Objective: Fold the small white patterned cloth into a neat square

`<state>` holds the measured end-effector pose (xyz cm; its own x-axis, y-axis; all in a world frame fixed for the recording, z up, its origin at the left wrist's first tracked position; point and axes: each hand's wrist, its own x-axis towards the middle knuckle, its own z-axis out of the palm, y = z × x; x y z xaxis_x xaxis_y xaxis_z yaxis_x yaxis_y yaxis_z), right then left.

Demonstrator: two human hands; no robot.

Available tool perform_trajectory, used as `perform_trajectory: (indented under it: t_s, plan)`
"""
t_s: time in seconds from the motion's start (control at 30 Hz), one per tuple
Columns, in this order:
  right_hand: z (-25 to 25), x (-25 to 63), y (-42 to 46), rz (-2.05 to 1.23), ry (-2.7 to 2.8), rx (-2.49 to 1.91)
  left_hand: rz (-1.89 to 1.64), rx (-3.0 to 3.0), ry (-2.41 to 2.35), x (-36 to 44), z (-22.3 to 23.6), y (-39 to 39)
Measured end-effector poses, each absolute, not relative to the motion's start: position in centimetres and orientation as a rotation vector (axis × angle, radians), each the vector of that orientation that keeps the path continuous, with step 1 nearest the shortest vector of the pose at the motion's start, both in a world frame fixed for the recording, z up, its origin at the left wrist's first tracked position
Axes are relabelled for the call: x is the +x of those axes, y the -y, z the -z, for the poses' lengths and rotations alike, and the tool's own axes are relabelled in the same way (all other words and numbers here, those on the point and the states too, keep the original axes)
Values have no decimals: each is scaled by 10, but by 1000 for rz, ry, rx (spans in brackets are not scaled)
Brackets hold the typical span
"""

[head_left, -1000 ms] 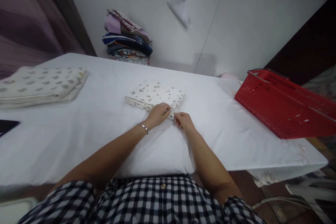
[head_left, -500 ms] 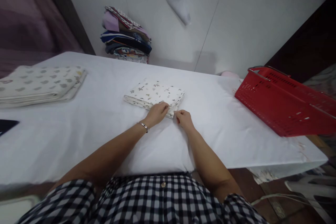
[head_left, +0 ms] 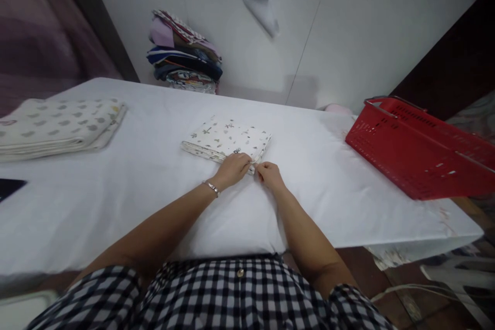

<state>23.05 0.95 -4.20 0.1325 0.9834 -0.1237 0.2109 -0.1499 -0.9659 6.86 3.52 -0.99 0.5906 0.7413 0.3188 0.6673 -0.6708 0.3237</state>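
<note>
A folded white cloth (head_left: 232, 135) with a small scattered print lies flat in several layers at the middle of the table. My left hand (head_left: 234, 169), below a bracelet-worn wrist, is closed on the cloth's near edge close to its front right corner. Just right of that corner my right hand (head_left: 269, 174) is closed too, its thumb and fingertips pinching the corner of the cloth. The fingertips of both hands almost meet, and they partly hide the corner between them.
On the left lies a thicker folded cloth (head_left: 65, 121) with grey pear-like shapes, a dark flat object (head_left: 11, 188) in front of it. A red basket (head_left: 417, 149) stands at the right. Stacked folded fabrics (head_left: 185, 54) rise behind the white-covered table (head_left: 127, 206).
My left hand has shifted slightly right and down toward the corner, closer to my right hand. My right hand and the folded cloth have stayed nearly in place.
</note>
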Motion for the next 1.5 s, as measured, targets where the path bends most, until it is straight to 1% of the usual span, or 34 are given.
perform_trajectory:
  t_s: [0.2,0.57,0.77,0.93,1.03,1.37,1.5]
  plan:
    - [46,229,-10,-1099,1203,-1495,-602,2753,-1155,74,11,-31]
    - [37,228,-7,-1267,1084,-1431,-576,2832,-1100,72,9,-29]
    - [36,233,-6,-1359,1051,-1371,-632,2776,-1118,71,14,-25]
    - [32,243,-19,-1109,1001,-1370,-669,2845,-1145,74,21,-22]
    - [29,245,-30,-1016,1074,-1417,-724,2878,-1155,76,25,-20]
    - [33,239,-45,-883,1276,-1640,-847,2930,-1156,78,29,-15]
    - [35,237,-44,-928,1234,-1624,-872,2915,-1145,77,31,-16]
